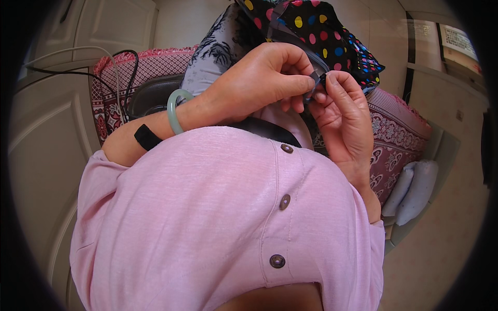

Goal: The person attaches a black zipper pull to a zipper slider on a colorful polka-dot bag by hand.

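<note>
Both of my hands meet above my lap at a dark grey strip (316,60) along the edge of a black fabric piece (306,23) with many coloured dots. My left hand (270,72) is closed, its thumb and fingers pinching the strip. Facing it, my right hand (345,116) pinches the strip's end between thumb and forefinger, with a small black bit showing there. The exact shape of the end is hidden by my fingers. The dotted fabric spreads from my hands over my knees and to the far right.
A patterned red and white cover (397,129) lies under and beside me. At the left are a black bag-like object (155,96) and black and white cables (116,67) near cream cabinet doors (41,166). Pale cushions (415,192) rest at the right.
</note>
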A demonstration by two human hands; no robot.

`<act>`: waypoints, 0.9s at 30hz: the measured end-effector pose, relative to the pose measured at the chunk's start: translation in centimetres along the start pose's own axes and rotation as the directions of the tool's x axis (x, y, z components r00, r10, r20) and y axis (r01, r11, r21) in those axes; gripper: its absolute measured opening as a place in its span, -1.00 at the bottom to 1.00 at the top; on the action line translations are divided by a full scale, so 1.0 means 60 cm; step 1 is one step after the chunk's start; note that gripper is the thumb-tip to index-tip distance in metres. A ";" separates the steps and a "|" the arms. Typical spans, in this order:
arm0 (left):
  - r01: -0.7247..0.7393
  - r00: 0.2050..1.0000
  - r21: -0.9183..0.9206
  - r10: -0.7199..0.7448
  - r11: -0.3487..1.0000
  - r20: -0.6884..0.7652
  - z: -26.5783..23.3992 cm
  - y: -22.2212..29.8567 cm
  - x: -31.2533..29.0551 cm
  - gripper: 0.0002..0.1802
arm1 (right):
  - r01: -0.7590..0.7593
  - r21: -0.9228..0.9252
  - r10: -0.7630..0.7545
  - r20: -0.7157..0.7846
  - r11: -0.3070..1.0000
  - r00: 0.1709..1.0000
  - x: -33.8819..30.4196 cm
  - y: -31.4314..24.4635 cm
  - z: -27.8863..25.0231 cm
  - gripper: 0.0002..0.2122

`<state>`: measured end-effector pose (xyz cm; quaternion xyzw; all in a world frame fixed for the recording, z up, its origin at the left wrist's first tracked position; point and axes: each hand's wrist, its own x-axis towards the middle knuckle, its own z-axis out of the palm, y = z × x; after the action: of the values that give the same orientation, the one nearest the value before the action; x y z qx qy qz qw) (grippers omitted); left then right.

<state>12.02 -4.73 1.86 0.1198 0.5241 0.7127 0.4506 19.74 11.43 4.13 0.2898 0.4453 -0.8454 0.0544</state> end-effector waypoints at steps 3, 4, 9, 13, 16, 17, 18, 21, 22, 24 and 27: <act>0.008 1.000 0.011 -0.008 1.000 -0.011 0.002 -0.001 0.000 -0.84 | 0.003 0.007 -0.003 0.004 1.000 1.000 -0.001 0.001 0.001 -0.95; 0.006 1.000 0.017 -0.006 1.000 -0.012 0.001 -0.001 0.001 -0.84 | 0.005 0.012 -0.005 0.004 1.000 1.000 0.000 0.002 0.000 -0.96; -0.002 1.000 0.037 0.003 0.999 -0.029 0.003 0.000 0.000 -0.84 | 0.015 0.000 -0.015 0.006 1.000 1.000 0.000 0.003 0.001 -0.96; 0.001 0.999 0.080 0.003 0.997 -0.045 0.005 0.003 0.001 -0.86 | 0.018 -0.010 -0.018 0.038 1.000 0.999 0.001 0.005 -0.001 -0.96; 0.009 0.998 0.115 -0.002 0.993 -0.063 0.006 0.006 0.001 -0.87 | 0.010 0.004 -0.010 0.012 1.000 1.000 0.000 0.006 0.001 -0.95; 0.009 0.998 0.113 -0.002 0.994 -0.065 0.006 0.007 0.000 -0.87 | 0.014 0.002 -0.014 0.012 1.000 1.000 0.000 0.006 0.001 -0.95; 0.009 0.998 0.112 -0.001 0.994 -0.066 0.007 0.008 0.000 -0.87 | 0.018 0.000 -0.018 0.012 1.000 1.000 0.000 0.006 0.002 -0.95; 0.003 0.997 0.094 0.005 0.996 -0.080 0.009 0.009 0.000 -0.87 | 0.028 -0.005 -0.028 0.005 1.000 1.000 -0.001 0.006 0.005 -0.95; 0.002 0.997 0.082 0.004 0.997 -0.080 0.009 0.008 0.000 -0.87 | 0.031 -0.008 -0.031 0.001 1.000 1.000 -0.001 0.005 0.006 -0.94; 0.002 0.997 0.059 0.002 0.998 -0.079 0.010 0.007 0.000 -0.86 | 0.043 -0.022 -0.043 0.002 0.999 0.999 -0.001 0.006 0.005 -0.94; 0.012 0.998 0.046 -0.009 0.999 -0.070 0.010 0.008 -0.001 -0.86 | 0.063 -0.041 -0.063 0.001 0.997 0.998 0.000 0.008 0.005 -0.94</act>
<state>12.21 -4.41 2.52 0.1024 0.5563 0.7019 0.4329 19.79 10.93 3.91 0.2746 0.4713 -0.8374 0.0337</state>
